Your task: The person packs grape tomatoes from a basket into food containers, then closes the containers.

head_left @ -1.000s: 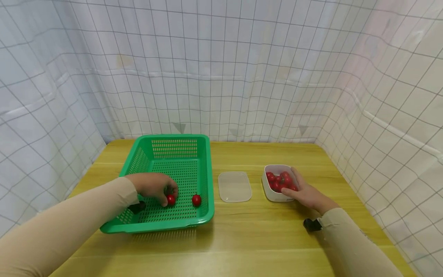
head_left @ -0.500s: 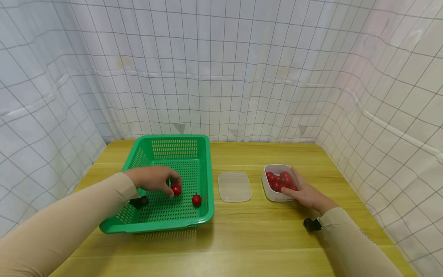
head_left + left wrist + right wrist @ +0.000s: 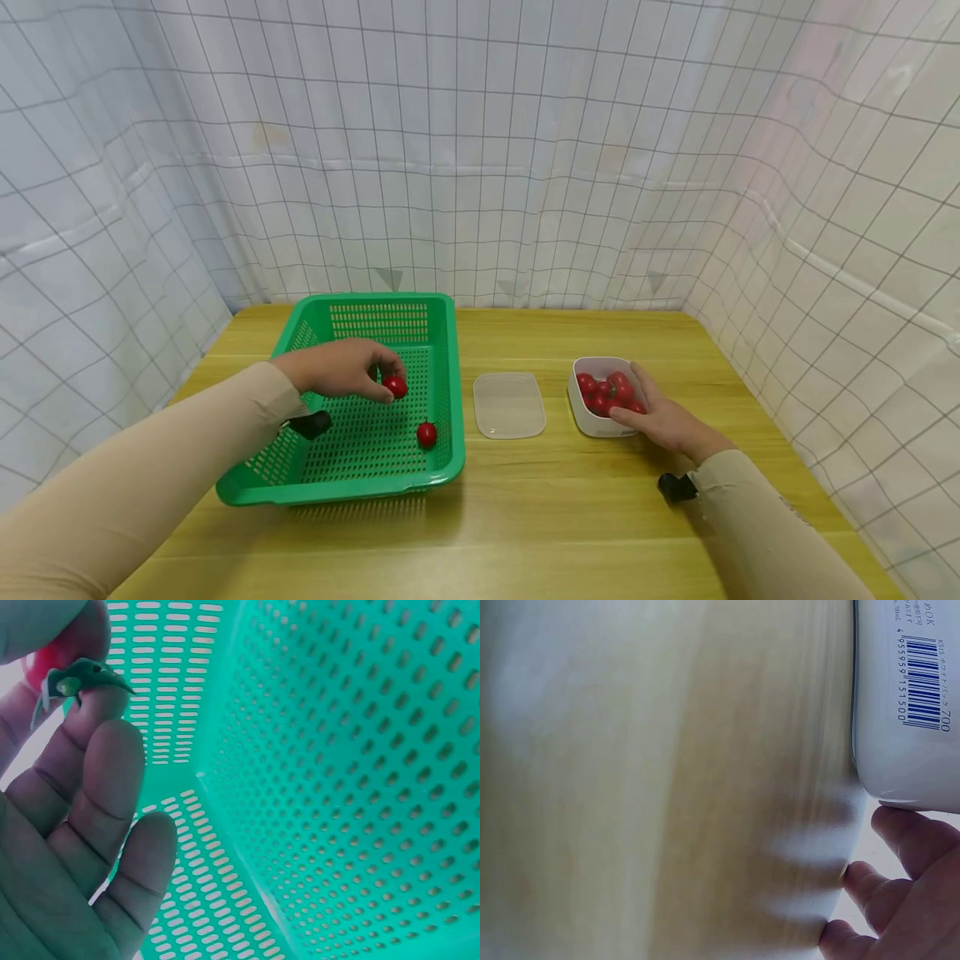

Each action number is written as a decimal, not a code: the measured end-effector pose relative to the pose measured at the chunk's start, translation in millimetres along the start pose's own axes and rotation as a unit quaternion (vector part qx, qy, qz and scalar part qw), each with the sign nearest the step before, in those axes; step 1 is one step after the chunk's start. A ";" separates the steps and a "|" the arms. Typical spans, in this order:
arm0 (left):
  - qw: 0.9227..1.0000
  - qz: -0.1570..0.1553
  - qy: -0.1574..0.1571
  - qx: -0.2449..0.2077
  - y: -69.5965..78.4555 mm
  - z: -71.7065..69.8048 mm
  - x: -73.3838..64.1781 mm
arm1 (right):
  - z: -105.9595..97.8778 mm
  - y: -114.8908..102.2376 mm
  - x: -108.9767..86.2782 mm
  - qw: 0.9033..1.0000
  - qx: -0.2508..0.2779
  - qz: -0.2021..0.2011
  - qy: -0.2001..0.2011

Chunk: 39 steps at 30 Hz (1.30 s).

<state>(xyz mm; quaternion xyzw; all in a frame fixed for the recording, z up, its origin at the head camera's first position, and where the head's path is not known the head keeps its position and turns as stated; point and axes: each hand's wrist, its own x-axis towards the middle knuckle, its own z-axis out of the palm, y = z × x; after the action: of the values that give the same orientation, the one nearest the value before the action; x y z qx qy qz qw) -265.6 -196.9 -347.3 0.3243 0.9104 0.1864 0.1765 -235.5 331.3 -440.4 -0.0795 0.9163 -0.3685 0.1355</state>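
Note:
My left hand (image 3: 341,367) pinches a red cherry tomato (image 3: 395,387) between thumb and fingertips, raised over the green plastic basket (image 3: 456,383). In the left wrist view the green calyx (image 3: 69,684) shows on the held tomato, and the other fingers are loosely bent. Another cherry tomato (image 3: 427,434) lies on the basket floor near its right wall. On the right, my right hand (image 3: 671,427) grips a white square container (image 3: 595,425) by its right side, thumb at the rim. Several cherry tomatoes (image 3: 602,389) lie inside it.
A translucent square lid (image 3: 510,406) lies flat on the wooden table (image 3: 525,508) between basket and container. A printed barcode (image 3: 922,682) marks the container's side in the right wrist view. White grid-patterned curtains (image 3: 480,167) stand behind the table and along both sides.
My left hand has lifted the cherry tomato off the basket floor, moving it away from me and slightly right. My right hand and the container stay in place.

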 end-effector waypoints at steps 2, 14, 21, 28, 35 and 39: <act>1.000 0.004 0.006 -0.004 2.4 -2.3 2.3 | 0.1 0.8 0.2 1.000 0.000 -0.002 0.000; 0.997 0.041 0.044 -0.047 26.9 -16.2 27.2 | -0.4 1.9 -0.3 1.000 -0.005 0.005 0.001; 0.995 0.054 0.059 -0.064 47.9 -20.9 44.0 | 0.0 0.8 -0.9 1.000 0.000 0.010 -0.001; 0.993 0.059 0.076 -0.063 64.4 -24.6 67.8 | -0.7 -2.2 -0.9 1.000 -0.001 0.004 -0.001; 0.991 0.077 0.088 -0.072 84.5 -22.7 93.7 | -1.1 -2.8 -1.4 1.000 0.009 0.000 -0.003; 0.989 0.086 0.093 -0.072 95.0 -19.3 110.4 | -1.5 -3.6 -1.7 1.000 0.005 0.004 -0.003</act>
<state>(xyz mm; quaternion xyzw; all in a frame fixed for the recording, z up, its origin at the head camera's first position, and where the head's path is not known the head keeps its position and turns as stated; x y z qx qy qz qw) -304.6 -60.3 -309.6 0.3693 0.8756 0.2957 0.0971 -234.2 330.1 -436.5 -0.0762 0.9143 -0.3722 0.1405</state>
